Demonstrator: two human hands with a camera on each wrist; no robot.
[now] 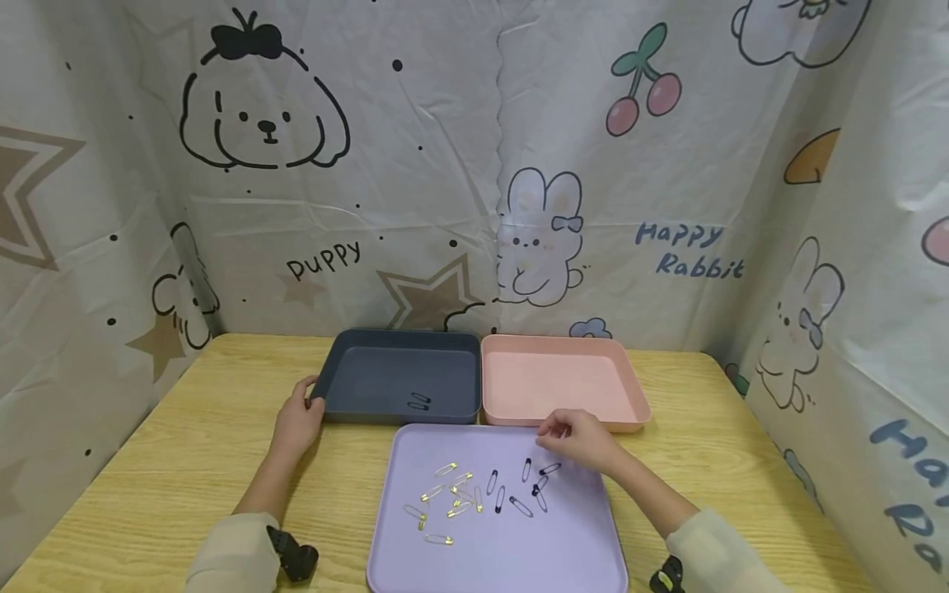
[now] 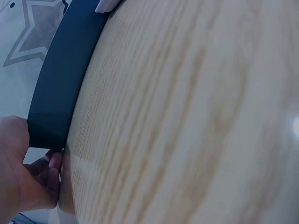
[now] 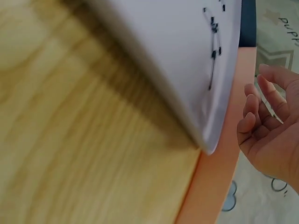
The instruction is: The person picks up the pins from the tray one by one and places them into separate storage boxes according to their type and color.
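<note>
Gold pins (image 1: 459, 511) (head view only) and black pins (image 1: 500, 499) occupy the lilac tray (image 1: 519, 560). Left hand (image 1: 297, 422): gripping dark tray (image 1: 393, 371), near left corner. Right hand (image 1: 579, 440): fingers loosely bent, near lilac tray's far right corner.

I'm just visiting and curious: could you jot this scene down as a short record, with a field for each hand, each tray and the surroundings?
Left hand: holds the dark tray's left side
Right hand: by the purple tray's far edge and the pink tray's front; no pin visible in its fingers
Dark tray: back left, two black safety pins inside
Pink tray: back right, beside the dark tray
Purple tray: in front, gold safety pins left, black ones right
Table: light wood
Backdrop: pale cloth with cartoon prints
</note>
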